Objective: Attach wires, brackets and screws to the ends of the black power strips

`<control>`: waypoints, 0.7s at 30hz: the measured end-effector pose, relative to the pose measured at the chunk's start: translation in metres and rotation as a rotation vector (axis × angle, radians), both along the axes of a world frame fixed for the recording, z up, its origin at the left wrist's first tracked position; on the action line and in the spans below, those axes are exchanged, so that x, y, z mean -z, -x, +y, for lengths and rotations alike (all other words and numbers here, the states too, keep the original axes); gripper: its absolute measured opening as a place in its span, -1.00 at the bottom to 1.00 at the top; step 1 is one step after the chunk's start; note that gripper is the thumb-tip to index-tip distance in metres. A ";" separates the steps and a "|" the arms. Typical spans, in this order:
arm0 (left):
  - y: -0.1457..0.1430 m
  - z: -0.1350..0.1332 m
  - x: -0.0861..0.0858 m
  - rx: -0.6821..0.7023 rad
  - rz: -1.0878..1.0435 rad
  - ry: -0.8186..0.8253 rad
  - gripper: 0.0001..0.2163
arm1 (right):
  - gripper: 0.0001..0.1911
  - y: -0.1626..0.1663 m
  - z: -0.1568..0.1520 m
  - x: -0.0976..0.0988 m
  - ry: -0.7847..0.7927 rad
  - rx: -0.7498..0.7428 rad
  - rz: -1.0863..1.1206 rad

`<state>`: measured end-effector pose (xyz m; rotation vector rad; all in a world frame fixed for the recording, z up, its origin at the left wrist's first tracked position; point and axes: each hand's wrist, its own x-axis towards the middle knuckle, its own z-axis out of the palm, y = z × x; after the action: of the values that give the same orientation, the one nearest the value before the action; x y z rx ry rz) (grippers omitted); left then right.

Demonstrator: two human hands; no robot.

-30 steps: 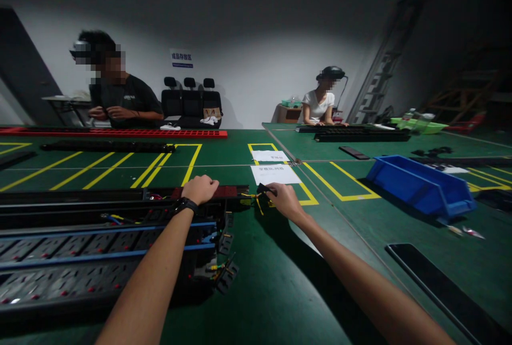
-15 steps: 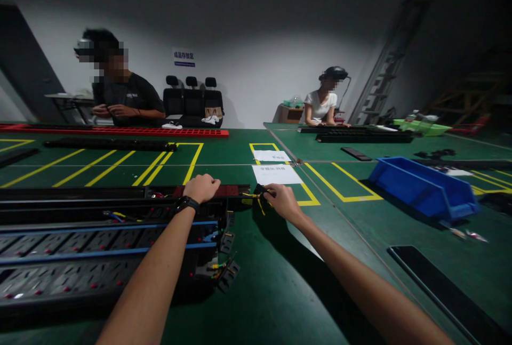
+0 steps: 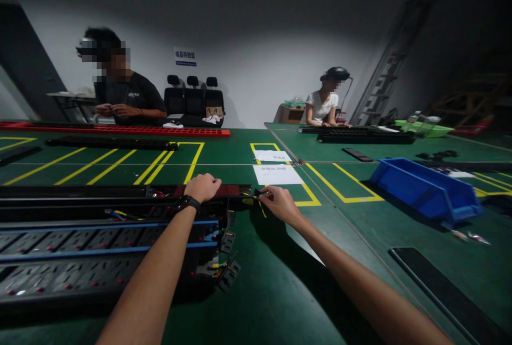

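Observation:
My left hand (image 3: 203, 187), a dark watch on its wrist, is closed over the far black power strip (image 3: 237, 191), near a dark red part of it; its fingertips are hidden. Just beyond that strip's right end, my right hand (image 3: 280, 204) pinches a small black end piece (image 3: 258, 193). A thin yellow wire (image 3: 262, 208) hangs below this piece. Nearer to me lie more power strips (image 3: 68, 283), with rows of sockets and red dots. Loose end sockets (image 3: 229, 275) with coloured wires stick out at their right ends.
On the green table (image 3: 248, 302) are paper labels (image 3: 278, 175), yellow tape outlines, a blue bin (image 3: 428, 187) and a phone (image 3: 436, 286) at the right. Across the table, two people work beside a long red frame (image 3: 200, 132) and black strips (image 3: 366, 137).
My right hand and the black end piece have shifted slightly left, closer to the strip's end. The left hand stays nearly where it was.

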<state>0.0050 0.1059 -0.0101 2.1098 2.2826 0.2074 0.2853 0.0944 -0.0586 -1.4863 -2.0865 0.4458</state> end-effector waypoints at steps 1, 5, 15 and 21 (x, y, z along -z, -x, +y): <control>0.000 0.000 0.000 0.001 -0.001 0.000 -0.50 | -0.78 0.001 -0.001 0.001 0.001 -0.014 -0.025; 0.000 0.000 0.001 0.003 0.000 -0.003 -0.49 | -0.75 0.007 -0.003 0.014 -0.027 -0.015 -0.111; 0.000 0.000 0.000 0.009 -0.005 0.000 -0.48 | -0.79 0.015 0.000 0.033 -0.285 -0.001 -0.158; -0.002 -0.001 -0.001 0.003 0.002 0.000 -0.48 | -0.81 0.014 0.000 0.034 -0.254 -0.034 -0.158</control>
<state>0.0066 0.1045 -0.0088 2.1145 2.2796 0.2057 0.2715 0.0940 -0.0924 -1.3757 -2.1984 0.0724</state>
